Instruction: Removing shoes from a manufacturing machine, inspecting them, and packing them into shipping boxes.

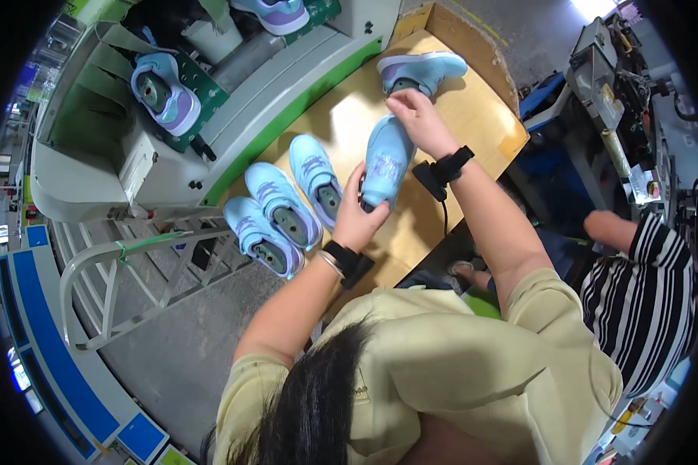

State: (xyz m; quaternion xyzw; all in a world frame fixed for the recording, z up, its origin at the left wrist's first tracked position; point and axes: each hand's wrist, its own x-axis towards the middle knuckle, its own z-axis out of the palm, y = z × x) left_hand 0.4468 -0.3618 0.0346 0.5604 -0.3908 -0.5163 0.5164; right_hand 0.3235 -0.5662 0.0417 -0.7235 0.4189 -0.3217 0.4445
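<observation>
A light blue sneaker (388, 147) is held over the wooden table, its toe pointing away from me and shiny laces or patterning on top. My left hand (357, 221) grips its heel end, thumb and fingers around the collar. My right hand (419, 120) is closed at the toe end, fingers pinched together; what lies between them is hidden. Just beyond that hand another blue sneaker (423, 68) lies on its side. To the left stand a single blue sneaker (312, 167) and two more, a middle sneaker (271, 194) and an outer sneaker (248, 225), with dark green lasts inside.
The wooden table (473, 116) has a raised board along its far edge. Along its left runs a grey-green machine (264, 101) holding a sneaker on a last (163, 93). A metal step frame (108, 271) stands left. A person in a striped shirt (644, 302) is close on my right.
</observation>
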